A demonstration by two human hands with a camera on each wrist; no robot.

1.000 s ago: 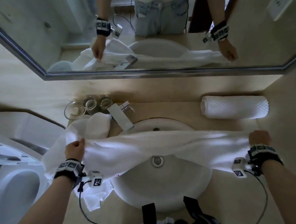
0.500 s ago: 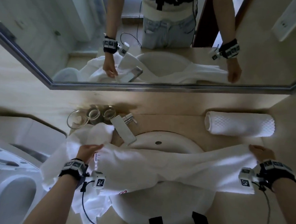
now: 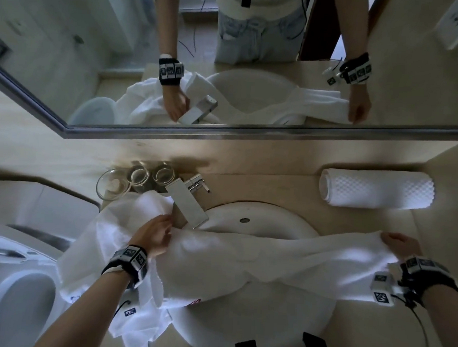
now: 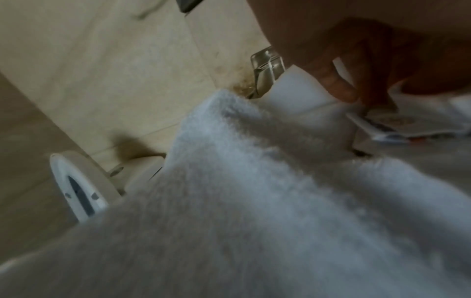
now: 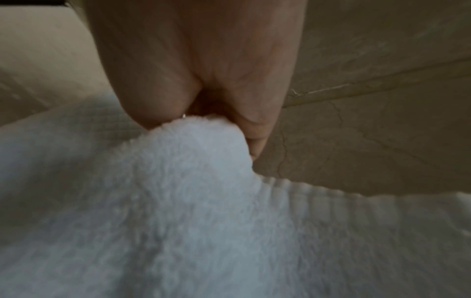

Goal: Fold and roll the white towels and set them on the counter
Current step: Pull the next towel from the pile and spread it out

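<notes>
A long white towel lies stretched across the sink basin. My left hand grips its left end beside the faucet; in the left wrist view my fingertips curl onto the towel's hem next to its label. My right hand holds the right end over the counter, and the right wrist view shows thumb and finger pinching the towel's corner. A rolled white towel lies on the counter at the back right. A second loose white towel is heaped under my left arm.
The chrome faucet juts over the basin just beyond my left hand. Two glasses and a glass bowl stand behind it. A toilet sits at the left. The mirror spans the wall; bare counter lies front right.
My left hand let go of the towel's left end, moved right toward the faucet and took hold of the towel's edge there. My right hand kept its hold on the right end.
</notes>
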